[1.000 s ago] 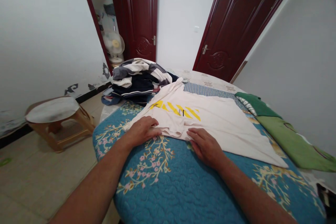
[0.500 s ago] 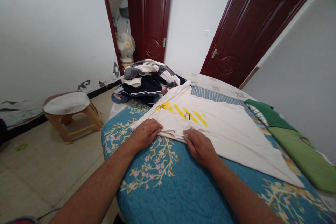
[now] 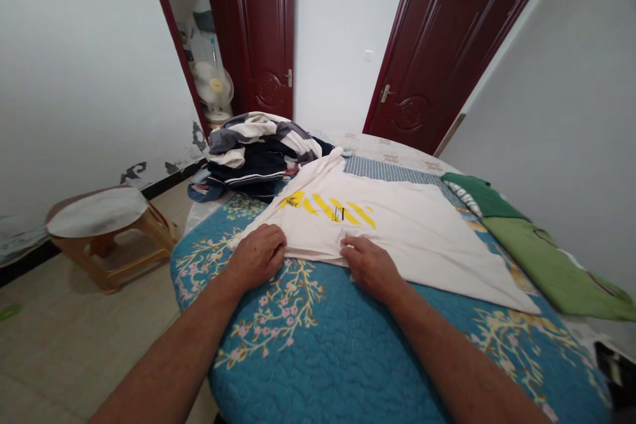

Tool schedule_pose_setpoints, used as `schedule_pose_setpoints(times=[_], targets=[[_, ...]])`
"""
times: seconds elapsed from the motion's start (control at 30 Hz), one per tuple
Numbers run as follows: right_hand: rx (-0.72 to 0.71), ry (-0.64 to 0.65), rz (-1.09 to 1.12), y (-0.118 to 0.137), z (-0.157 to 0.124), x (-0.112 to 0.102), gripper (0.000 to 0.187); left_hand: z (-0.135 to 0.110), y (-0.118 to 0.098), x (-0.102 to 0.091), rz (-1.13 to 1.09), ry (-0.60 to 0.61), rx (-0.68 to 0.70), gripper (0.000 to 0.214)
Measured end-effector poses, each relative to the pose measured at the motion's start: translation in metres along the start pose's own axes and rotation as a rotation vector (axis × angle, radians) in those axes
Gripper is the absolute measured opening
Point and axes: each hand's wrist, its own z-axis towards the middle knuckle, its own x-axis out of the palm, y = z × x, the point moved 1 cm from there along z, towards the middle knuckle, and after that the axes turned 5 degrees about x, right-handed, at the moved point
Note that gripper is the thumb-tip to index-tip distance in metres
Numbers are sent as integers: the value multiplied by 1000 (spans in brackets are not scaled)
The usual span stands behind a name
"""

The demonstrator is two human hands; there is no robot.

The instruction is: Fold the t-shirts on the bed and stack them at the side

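A white T-shirt (image 3: 422,225) with a yellow striped print lies spread on the blue floral quilted cover (image 3: 318,344). At its near edge, toward the left corner, my left hand (image 3: 261,253) has its fingers curled down on the fabric. My right hand (image 3: 370,266) pinches the same near edge further right, where a small fold of cloth stands up at the fingertips. Between the two hands the edge runs fairly straight. The fingertips of my left hand are partly hidden against the cloth.
A heap of dark and striped clothes (image 3: 263,152) sits at the table's far left. Folded green garments (image 3: 539,245) lie along the right side. On the floor to the left stands a stool (image 3: 106,225). Behind are two dark red doors and a fan (image 3: 213,87).
The view has turned slightly right, so everything sits further left. The shirt's near edge between my hands looks straighter and less bunched. Both hands stay on that edge.
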Motion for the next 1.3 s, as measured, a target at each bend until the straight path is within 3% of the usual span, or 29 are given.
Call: schedule_pose_setpoints(times=[0.2,0.33,0.4,0.5,0.63,0.73,0.97,1.17,1.3], targets=[[-79,-9,22,6,-2,1,28,12,-13,-12,131,100,-54,34],[-66,-132,125,9,0,-5,28,45,-33,-22,99,149,7,34],[-39,-243,158,10,1,-8,34,66,-44,-17,59,181,65,32],[51,-316,118,8,2,-4,46,88,-58,10,41,241,104,40],[251,-125,3,-2,0,10,58,87,-60,55,80,219,34,60],[298,-8,-18,-8,-2,18,63,79,-54,68,78,219,-19,70],[345,60,-6,-12,-1,18,70,81,-48,62,73,249,-112,87],[423,113,-6,-28,-10,8,75,85,-37,59,119,276,-216,75],[482,142,-25,-48,-25,-3,79,85,-23,60,173,287,-252,78]])
